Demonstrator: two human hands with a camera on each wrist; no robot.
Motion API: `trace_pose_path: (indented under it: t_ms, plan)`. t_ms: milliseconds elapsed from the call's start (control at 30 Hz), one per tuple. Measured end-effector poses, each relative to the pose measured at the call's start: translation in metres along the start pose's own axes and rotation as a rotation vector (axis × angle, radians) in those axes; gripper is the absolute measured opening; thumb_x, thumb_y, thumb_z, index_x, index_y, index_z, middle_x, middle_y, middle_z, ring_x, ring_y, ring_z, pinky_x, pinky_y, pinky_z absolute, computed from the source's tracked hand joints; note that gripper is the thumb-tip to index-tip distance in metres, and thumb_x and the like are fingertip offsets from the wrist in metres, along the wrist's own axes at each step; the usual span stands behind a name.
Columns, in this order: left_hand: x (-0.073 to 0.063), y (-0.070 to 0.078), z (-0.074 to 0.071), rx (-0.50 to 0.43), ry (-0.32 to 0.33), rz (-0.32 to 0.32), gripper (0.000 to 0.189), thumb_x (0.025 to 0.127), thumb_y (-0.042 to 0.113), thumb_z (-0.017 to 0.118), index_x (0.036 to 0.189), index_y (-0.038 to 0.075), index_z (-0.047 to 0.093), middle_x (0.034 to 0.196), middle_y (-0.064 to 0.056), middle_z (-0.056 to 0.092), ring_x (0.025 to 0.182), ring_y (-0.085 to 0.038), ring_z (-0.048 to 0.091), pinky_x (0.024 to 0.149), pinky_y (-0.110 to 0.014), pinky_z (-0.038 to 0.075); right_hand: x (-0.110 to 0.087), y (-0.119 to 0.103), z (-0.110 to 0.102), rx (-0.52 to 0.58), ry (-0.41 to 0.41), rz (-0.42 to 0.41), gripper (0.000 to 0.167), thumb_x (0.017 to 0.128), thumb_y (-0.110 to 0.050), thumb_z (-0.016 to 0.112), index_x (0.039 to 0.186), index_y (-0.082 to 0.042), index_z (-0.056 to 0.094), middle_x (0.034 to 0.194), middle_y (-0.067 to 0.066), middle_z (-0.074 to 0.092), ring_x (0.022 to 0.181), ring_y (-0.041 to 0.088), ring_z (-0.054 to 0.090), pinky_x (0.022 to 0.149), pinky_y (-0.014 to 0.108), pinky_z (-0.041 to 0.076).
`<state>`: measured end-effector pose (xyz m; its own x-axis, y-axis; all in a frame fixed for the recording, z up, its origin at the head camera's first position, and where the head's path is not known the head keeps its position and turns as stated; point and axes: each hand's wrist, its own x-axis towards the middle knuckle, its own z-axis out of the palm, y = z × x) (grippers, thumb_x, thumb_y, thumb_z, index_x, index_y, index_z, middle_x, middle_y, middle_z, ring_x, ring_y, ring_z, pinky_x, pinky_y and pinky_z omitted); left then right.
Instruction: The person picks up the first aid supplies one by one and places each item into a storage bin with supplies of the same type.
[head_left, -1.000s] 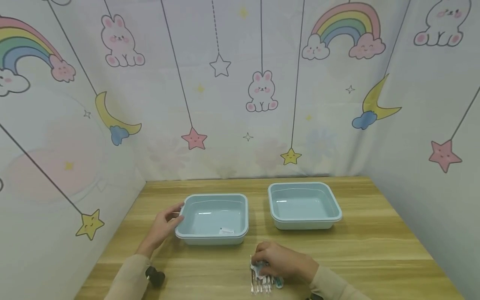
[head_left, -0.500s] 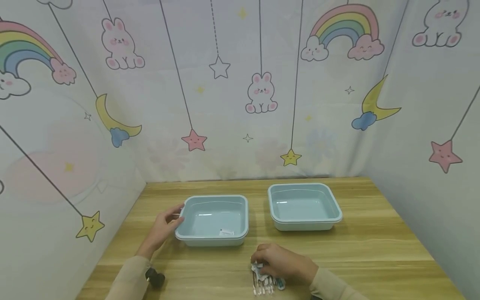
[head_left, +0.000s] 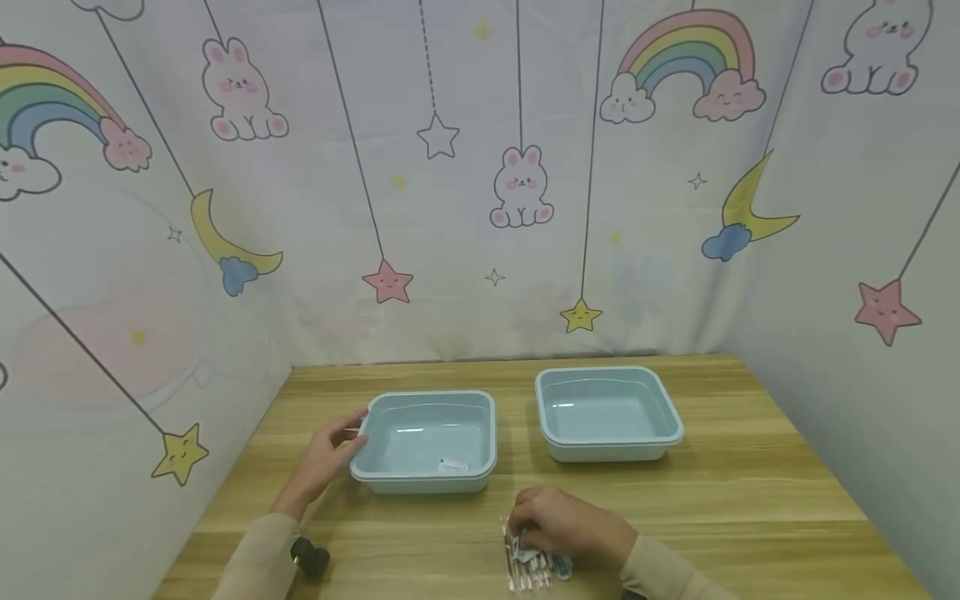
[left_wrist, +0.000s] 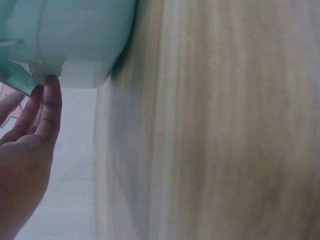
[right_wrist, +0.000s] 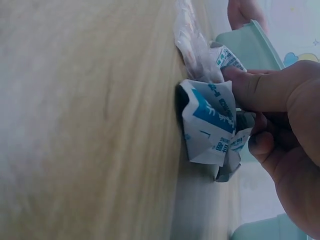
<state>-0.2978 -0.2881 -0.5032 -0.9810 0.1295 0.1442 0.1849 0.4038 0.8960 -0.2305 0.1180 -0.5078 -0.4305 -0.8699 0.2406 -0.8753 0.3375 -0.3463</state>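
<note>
Because the printed paper packets (right_wrist: 210, 125) are crumpled and bunched together, one could slip free or drag its neighbour along if the pinch catches only a loose corner. The clear-wrapped sticks (head_left: 522, 577) lie just beside them, and their slick film might snag or scatter if the fingers sweep too wide. Too firm a push on the left light-blue basin (head_left: 423, 484) could skid it over the wood-grain surface (head_left: 420, 542). The right hand's grip (head_left: 558, 521) is drawn together, thumb and fingertips pinching the printed paper packets low at the near side of the surface; whether they are lifted clear, I cannot tell. The left hand's grip (head_left: 322, 458) is looser, its nearly straight fingers resting against the left side of that basin, where a small white packet (head_left: 453, 466) lies inside.
</note>
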Motion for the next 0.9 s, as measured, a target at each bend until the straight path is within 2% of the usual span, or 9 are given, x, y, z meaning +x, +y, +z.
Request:
trace_pose_path:
  t_ms: [400, 767, 900]
  plan:
    - [0.001, -0.006, -0.001, 0.055, 0.014, 0.009, 0.049, 0.096, 0.014, 0.061, 0.141, 0.002, 0.047, 0.137, -0.023, 0.054, 0.109, -0.022, 0.058, 0.082, -0.022, 0.052, -0.004, 0.007, -0.001, 0.043, 0.022, 0.028, 0.009, 0.084, -0.013, 0.072, 0.090, -0.019, 0.072, 0.091, -0.012, 0.064, 0.085, -0.006, 0.054, 0.076, 0.005, 0.043]
    - [0.000, -0.003, 0.000, 0.028, 0.007, -0.008, 0.050, 0.096, 0.015, 0.061, 0.142, 0.002, 0.046, 0.140, -0.023, 0.051, 0.114, -0.030, 0.056, 0.082, -0.020, 0.051, -0.005, 0.005, -0.004, 0.037, 0.019, 0.051, 0.008, 0.084, -0.014, 0.073, 0.091, -0.018, 0.072, 0.092, -0.010, 0.065, 0.086, -0.006, 0.054, 0.076, 0.005, 0.044]
    - [-0.002, 0.006, 0.000, 0.022, -0.003, -0.006, 0.050, 0.097, 0.011, 0.060, 0.142, -0.002, 0.044, 0.140, -0.025, 0.050, 0.116, -0.035, 0.055, 0.082, -0.019, 0.050, -0.005, 0.003, -0.007, 0.043, 0.005, 0.071, 0.008, 0.085, -0.016, 0.072, 0.092, -0.019, 0.073, 0.093, -0.010, 0.065, 0.086, -0.006, 0.054, 0.075, 0.006, 0.044]
